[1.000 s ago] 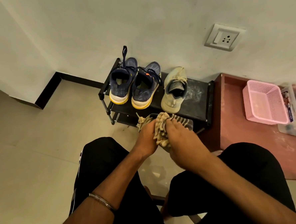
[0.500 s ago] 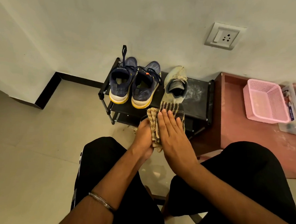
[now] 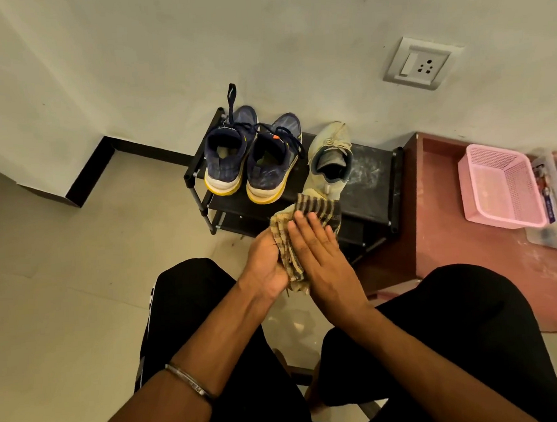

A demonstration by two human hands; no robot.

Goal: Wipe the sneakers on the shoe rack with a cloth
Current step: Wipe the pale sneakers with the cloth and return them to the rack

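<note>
Nearest, 2 knees in black trousers [image 3: 191, 301] frame the view, and a thin metal bangle [image 3: 190, 382] sits on the left forearm. Between the knees, the left hand [image 3: 267, 263] lies palm up under the folded beige and brown checked cloth [image 3: 306, 215], its fingers hidden by the cloth, so I cannot tell how far they curl. The right hand [image 3: 319, 257] presses flat on top of the cloth with straight fingers.

Beyond the hands stands the low black shoe rack [image 3: 373, 185]. Its top shelf holds 2 navy sneakers with yellow soles [image 3: 251, 160] side by side and 1 pale beige sneaker [image 3: 331, 158] just to their right.

To the right, a pink plastic mesh basket [image 3: 504, 190] rests on a reddish wooden platform [image 3: 469, 264]; its bottom looks bare. A clear plastic box [image 3: 553, 194] touches the basket, contents unclear.

On the wall is a white socket plate [image 3: 421, 63].
</note>
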